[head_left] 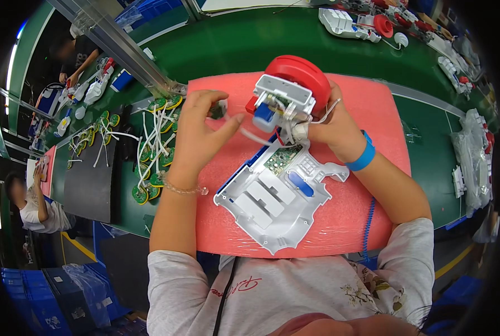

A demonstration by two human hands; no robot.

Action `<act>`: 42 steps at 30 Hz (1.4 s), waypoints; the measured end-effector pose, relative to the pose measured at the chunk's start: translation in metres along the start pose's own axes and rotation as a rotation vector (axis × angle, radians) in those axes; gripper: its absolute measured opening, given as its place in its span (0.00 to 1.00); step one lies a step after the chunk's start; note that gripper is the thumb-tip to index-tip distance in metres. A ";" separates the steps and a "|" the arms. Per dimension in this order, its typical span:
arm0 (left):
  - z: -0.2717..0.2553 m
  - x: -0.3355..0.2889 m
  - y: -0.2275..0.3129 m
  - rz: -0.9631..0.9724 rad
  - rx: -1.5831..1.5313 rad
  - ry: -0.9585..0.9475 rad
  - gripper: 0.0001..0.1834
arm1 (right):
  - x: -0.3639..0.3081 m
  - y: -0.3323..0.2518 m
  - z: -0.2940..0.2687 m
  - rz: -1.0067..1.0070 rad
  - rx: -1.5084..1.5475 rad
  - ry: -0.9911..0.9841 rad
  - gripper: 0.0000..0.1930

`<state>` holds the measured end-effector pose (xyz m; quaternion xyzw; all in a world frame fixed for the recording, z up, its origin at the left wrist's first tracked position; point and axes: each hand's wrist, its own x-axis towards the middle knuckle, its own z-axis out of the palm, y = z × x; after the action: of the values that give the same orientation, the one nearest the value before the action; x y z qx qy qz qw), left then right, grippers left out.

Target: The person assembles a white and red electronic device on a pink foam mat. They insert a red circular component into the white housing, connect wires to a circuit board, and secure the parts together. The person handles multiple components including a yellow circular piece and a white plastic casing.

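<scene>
My right hand (336, 131) grips a mechanism with a large red wheel (300, 75), a white bracket and a blue-and-white cylinder, held above the mat. In my left hand (196, 131), between thumb and fingers, is a small dark green circuit board (218, 110), blurred. A white cable (255, 137) runs from near it toward the mechanism. Below both hands an open white plastic housing half (294, 224) lies on the pink foam mat (216, 235), its inside facing up. It bears a green circuit board (281, 161), white blocks and a blue insert.
Round green circuit boards (141, 194) with white cables lie in a heap left of the mat. A metal post (132, 47) rises behind them. White-and-red assemblies (350, 25) line the far bench, and bagged parts (473, 162) sit at right. Two other people are at the left.
</scene>
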<state>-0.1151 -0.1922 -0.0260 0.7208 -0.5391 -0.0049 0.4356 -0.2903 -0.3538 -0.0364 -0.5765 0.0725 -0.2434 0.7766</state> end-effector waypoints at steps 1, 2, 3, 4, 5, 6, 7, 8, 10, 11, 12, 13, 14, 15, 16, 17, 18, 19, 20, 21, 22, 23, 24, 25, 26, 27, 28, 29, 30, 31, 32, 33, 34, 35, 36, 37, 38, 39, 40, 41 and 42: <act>0.003 -0.002 -0.006 -0.034 -0.144 -0.057 0.28 | -0.001 0.003 0.003 -0.053 -0.032 -0.007 0.46; 0.004 -0.003 -0.009 -0.067 -0.289 -0.114 0.35 | -0.002 0.009 0.006 -0.105 -0.063 -0.014 0.47; 0.004 -0.008 0.002 -0.201 -0.538 -0.270 0.51 | -0.002 0.013 0.007 -0.155 -0.093 -0.020 0.47; 0.004 -0.009 0.005 -0.205 -0.648 -0.332 0.53 | -0.002 0.011 0.008 -0.194 -0.157 -0.059 0.47; 0.004 -0.009 0.007 -0.207 -0.758 -0.395 0.56 | -0.001 0.008 0.009 -0.234 -0.220 -0.099 0.47; 0.004 -0.010 0.009 -0.210 -0.872 -0.461 0.58 | -0.002 0.005 0.010 -0.271 -0.286 -0.135 0.47; 0.003 -0.010 0.010 -0.229 -0.974 -0.441 0.60 | -0.003 0.002 0.011 -0.266 -0.299 -0.129 0.44; 0.004 -0.011 0.013 -0.252 -1.075 -0.418 0.61 | -0.002 0.003 0.010 -0.310 -0.420 -0.164 0.44; 0.010 -0.012 0.013 -0.155 -1.298 -0.360 0.59 | -0.002 0.003 0.006 -0.405 -0.652 -0.236 0.43; 0.009 -0.012 0.018 -0.238 -1.108 -0.305 0.55 | -0.002 -0.002 0.007 -0.567 -0.866 -0.245 0.42; 0.010 -0.012 0.025 -0.329 -0.923 -0.271 0.51 | -0.002 -0.002 0.008 -0.558 -0.888 -0.264 0.42; 0.011 -0.011 0.025 -0.331 -1.005 -0.268 0.49 | -0.003 -0.002 0.009 -0.549 -0.909 -0.284 0.42; 0.013 -0.010 0.024 -0.333 -1.087 -0.263 0.47 | -0.004 -0.002 0.008 -0.540 -0.930 -0.305 0.42; 0.015 -0.011 0.024 -0.346 -1.069 -0.232 0.45 | -0.003 -0.003 0.008 -0.523 -0.919 -0.328 0.42; 0.015 -0.011 0.024 -0.348 -1.076 -0.222 0.44 | -0.002 -0.005 0.006 -0.505 -0.907 -0.352 0.42; 0.015 -0.012 0.026 -0.350 -1.083 -0.212 0.43 | -0.001 -0.006 0.004 -0.488 -0.895 -0.375 0.41; 0.014 -0.013 0.027 -0.354 -1.085 -0.196 0.42 | 0.002 -0.008 -0.001 -0.385 -0.741 -0.406 0.42; 0.014 -0.013 0.027 -0.349 -1.087 -0.185 0.41 | 0.003 -0.010 -0.009 -0.281 -0.586 -0.434 0.43; 0.013 -0.012 0.027 -0.344 -1.088 -0.174 0.39 | 0.003 -0.013 -0.016 -0.178 -0.431 -0.459 0.44; 0.012 -0.011 0.025 -0.336 -1.092 -0.160 0.38 | 0.001 -0.022 -0.018 -0.052 -0.391 -0.418 0.33; 0.012 -0.011 0.021 -0.379 -1.089 -0.128 0.37 | 0.003 -0.025 -0.023 0.089 -0.344 -0.414 0.28; 0.012 -0.012 0.016 -0.422 -1.085 -0.095 0.36 | 0.009 -0.026 -0.028 0.229 -0.297 -0.408 0.24; 0.015 -0.010 0.014 -0.462 -1.084 -0.074 0.35 | 0.011 -0.029 -0.034 0.366 -0.249 -0.388 0.20; 0.019 -0.006 0.021 -0.457 -1.069 0.010 0.33 | 0.008 -0.021 -0.033 0.410 -0.196 -0.331 0.16; 0.021 -0.006 0.021 -0.476 -1.069 0.015 0.33 | 0.005 -0.019 -0.028 0.428 -0.251 -0.330 0.17; 0.019 -0.006 0.019 -0.492 -1.065 0.023 0.33 | 0.003 -0.018 -0.018 0.439 -0.306 -0.334 0.17; 0.018 -0.005 0.013 -0.503 -1.075 0.024 0.33 | 0.003 -0.016 -0.009 0.455 -0.372 -0.325 0.18; 0.016 -0.004 0.006 -0.508 -1.112 0.008 0.33 | 0.004 -0.008 -0.004 0.390 -0.355 -0.337 0.19; 0.011 -0.006 0.004 -0.471 -1.100 -0.028 0.35 | 0.004 -0.002 -0.001 0.410 -0.317 -0.319 0.21; 0.009 -0.006 0.002 -0.432 -1.087 -0.069 0.36 | 0.004 0.003 0.001 0.428 -0.276 -0.294 0.23; 0.008 -0.007 0.004 -0.390 -1.051 -0.087 0.38 | 0.003 0.004 0.003 0.444 -0.235 -0.270 0.26; 0.007 -0.008 0.007 -0.351 -1.011 -0.100 0.39 | 0.001 0.003 0.007 0.480 -0.201 -0.286 0.27; 0.005 -0.007 0.012 -0.312 -0.953 -0.113 0.40 | 0.002 0.003 0.006 0.460 -0.224 -0.307 0.27; 0.003 -0.007 0.006 -0.291 -0.923 -0.113 0.42 | 0.003 0.003 0.004 0.441 -0.247 -0.328 0.28; 0.002 -0.006 0.005 -0.279 -0.886 -0.111 0.44 | 0.004 0.003 0.004 0.422 -0.273 -0.351 0.28; -0.001 -0.008 -0.009 -0.286 -0.876 -0.096 0.47 | 0.003 0.004 0.004 0.377 -0.321 -0.345 0.27; -0.005 -0.008 -0.013 -0.302 -0.835 -0.106 0.50 | 0.003 0.001 0.003 0.403 -0.356 -0.362 0.25; -0.008 -0.005 -0.011 -0.322 -0.793 -0.118 0.54 | 0.004 -0.001 0.000 0.427 -0.386 -0.380 0.24; -0.008 -0.002 -0.006 -0.303 -0.832 -0.162 0.54 | 0.005 -0.004 -0.002 0.451 -0.417 -0.397 0.23; -0.007 0.003 0.003 -0.284 -0.871 -0.206 0.55 | 0.004 -0.009 0.000 0.424 -0.505 -0.407 0.22; -0.007 0.004 0.008 -0.267 -0.909 -0.243 0.56 | 0.005 -0.014 0.009 0.397 -0.594 -0.425 0.22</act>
<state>-0.1159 -0.1909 -0.0150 0.5149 -0.4322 -0.3797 0.6356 -0.2865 -0.3510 -0.0193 -0.7877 0.0874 0.0670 0.6062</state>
